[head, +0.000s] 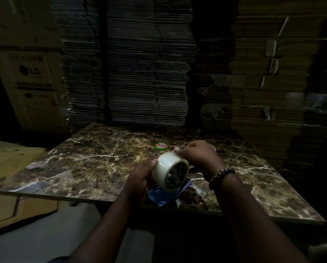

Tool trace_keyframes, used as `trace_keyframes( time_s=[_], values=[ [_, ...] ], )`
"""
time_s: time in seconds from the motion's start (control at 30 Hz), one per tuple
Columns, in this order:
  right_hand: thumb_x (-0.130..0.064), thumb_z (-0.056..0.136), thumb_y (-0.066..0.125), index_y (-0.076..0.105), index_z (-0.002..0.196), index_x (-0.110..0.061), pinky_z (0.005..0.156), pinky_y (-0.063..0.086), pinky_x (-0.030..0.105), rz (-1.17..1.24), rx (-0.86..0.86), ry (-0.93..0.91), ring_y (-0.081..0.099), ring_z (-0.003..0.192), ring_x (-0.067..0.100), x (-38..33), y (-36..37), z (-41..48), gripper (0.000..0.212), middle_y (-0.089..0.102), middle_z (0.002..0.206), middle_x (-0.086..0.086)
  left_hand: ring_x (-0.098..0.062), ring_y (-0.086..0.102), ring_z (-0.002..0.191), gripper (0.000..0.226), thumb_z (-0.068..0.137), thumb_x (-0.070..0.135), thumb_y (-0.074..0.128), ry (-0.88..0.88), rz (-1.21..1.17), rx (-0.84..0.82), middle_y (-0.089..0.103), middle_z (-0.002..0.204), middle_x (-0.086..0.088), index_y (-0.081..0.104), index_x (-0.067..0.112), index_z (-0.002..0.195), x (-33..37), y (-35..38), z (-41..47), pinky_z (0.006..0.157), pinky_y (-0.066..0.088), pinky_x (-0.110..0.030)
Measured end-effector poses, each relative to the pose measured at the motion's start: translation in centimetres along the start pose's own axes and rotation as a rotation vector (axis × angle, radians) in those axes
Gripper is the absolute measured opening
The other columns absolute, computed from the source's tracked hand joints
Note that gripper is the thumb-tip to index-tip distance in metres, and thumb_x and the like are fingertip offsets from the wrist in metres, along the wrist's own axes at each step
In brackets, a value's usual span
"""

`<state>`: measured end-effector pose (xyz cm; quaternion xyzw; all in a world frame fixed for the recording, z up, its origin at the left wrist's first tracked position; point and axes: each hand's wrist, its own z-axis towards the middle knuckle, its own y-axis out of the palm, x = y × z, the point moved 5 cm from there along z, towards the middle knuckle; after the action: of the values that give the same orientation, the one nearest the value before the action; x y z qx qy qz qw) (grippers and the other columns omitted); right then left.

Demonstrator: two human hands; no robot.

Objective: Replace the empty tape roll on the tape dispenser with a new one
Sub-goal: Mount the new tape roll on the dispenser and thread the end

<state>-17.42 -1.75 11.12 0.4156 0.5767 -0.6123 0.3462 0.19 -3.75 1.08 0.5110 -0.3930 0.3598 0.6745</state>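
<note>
Round red-and-green sticker (161, 146) on the desk reads "Patelsa". Tan cardboard box (32, 88) at far left carries the "LG" logo; smaller print illegible. Brown marble-patterned desk (86, 164), dim room, flattened cardboard stacks (128, 69) behind. Clear wide tape roll (168, 170) sits over the blue plastic tape dispenser (163, 195) at the near desk edge. Left hand (142, 179) grip closed around the roll's side; right hand (197, 158) fingertips pinch its top rim. Beaded bracelet (222, 177) on right wrist.
</note>
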Motion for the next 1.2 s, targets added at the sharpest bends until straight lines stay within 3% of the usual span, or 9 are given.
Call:
trace_keyframes(
  time_s=[0.1,0.2,0.33,0.47,0.6,0.77,0.87,1.0,1.2],
  values=[
    [-0.034,0.092,0.076,0.061,0.079,-0.012,0.079,0.063,0.052,-0.032,0.012,-0.018,0.069,0.082,0.028,0.0,-0.2,-0.4,0.030,0.069,0.084,0.011,-0.033,0.071,0.102,0.025,0.103,0.031,0.059,0.051,0.120,0.034,0.077,0.112,-0.019,0.080,0.019,0.108,0.4,0.0,0.4,0.090,0.056,-0.050],
    [-0.035,0.089,0.078,0.059,0.076,-0.014,0.083,0.063,0.054,-0.043,0.061,-0.026,0.071,0.085,0.032,0.4,-0.7,-0.8,0.032,0.069,0.082,0.011,-0.027,0.071,0.100,0.032,0.109,0.021,0.048,0.105,0.229,0.055,0.079,0.105,-0.007,0.079,0.023,0.103,0.4,0.2,1.3,0.076,0.062,-0.037],
    [-0.033,0.087,0.079,0.060,0.072,-0.013,0.078,0.064,0.059,-0.044,0.091,-0.026,0.073,0.085,0.036,0.8,-1.2,-1.0,0.032,0.073,0.084,0.017,-0.020,0.072,0.105,0.027,0.107,0.023,0.050,0.202,0.347,0.054,0.079,0.111,-0.003,0.077,0.025,0.109,0.7,0.3,2.0,0.087,0.059,-0.039],
    [-0.017,0.099,0.062,0.062,0.077,-0.009,0.068,0.061,0.044,0.214,-0.036,0.123,0.061,0.067,0.025,1.4,-1.2,-0.7,0.024,0.062,0.078,0.013,-0.018,0.072,0.096,0.033,0.108,0.024,0.049,0.212,0.351,0.082,0.081,0.099,0.004,0.081,0.026,0.101,1.2,-0.3,2.3,0.077,0.059,-0.031],
    [-0.010,0.099,0.051,0.063,0.083,-0.004,0.059,0.061,0.037,0.275,-0.103,0.191,0.059,0.066,0.025,1.6,-1.5,-1.0,0.021,0.060,0.083,0.017,-0.023,0.076,0.101,0.038,0.101,0.040,0.048,0.150,0.179,0.059,0.082,0.108,-0.006,0.083,0.027,0.100,0.7,-0.6,1.5,0.084,0.061,-0.039],
    [-0.016,0.096,0.064,0.069,0.078,-0.001,0.048,0.056,0.032,0.074,-0.006,0.134,0.059,0.057,0.022,0.7,-1.5,-0.2,0.024,0.062,0.070,0.013,-0.025,0.074,0.109,0.040,0.088,0.063,0.070,0.220,0.226,0.005,0.080,0.116,-0.007,0.083,0.030,0.107,1.2,-0.4,1.2,0.089,0.062,-0.036],
    [-0.019,0.086,0.071,0.071,0.076,-0.001,0.047,0.058,0.033,-0.044,0.063,0.080,0.066,0.058,0.026,0.2,-1.2,0.4,0.021,0.068,0.073,0.016,-0.026,0.073,0.111,0.028,0.086,0.048,0.074,0.208,0.247,-0.020,0.079,0.117,-0.006,0.082,0.032,0.108,1.3,-0.3,0.9,0.088,0.061,-0.035],
    [-0.031,0.075,0.070,0.072,0.077,-0.008,0.060,0.066,0.051,-0.279,0.151,0.016,0.074,0.070,0.032,-0.7,-1.0,0.4,0.023,0.074,0.079,0.013,-0.022,0.073,0.112,0.034,0.077,0.049,0.079,0.213,0.219,-0.054,0.079,0.118,-0.003,0.082,0.034,0.108,1.6,0.0,0.6,0.088,0.059,-0.031],
    [-0.028,0.078,0.071,0.071,0.075,-0.009,0.061,0.066,0.050,-0.332,0.176,-0.018,0.073,0.070,0.030,-1.3,-0.8,0.2,0.019,0.073,0.078,0.011,-0.023,0.073,0.115,0.057,0.067,0.066,0.088,0.217,0.207,-0.056,0.079,0.121,-0.005,0.081,0.031,0.111,1.8,-0.1,0.5,0.087,0.059,-0.029]
  ],
)
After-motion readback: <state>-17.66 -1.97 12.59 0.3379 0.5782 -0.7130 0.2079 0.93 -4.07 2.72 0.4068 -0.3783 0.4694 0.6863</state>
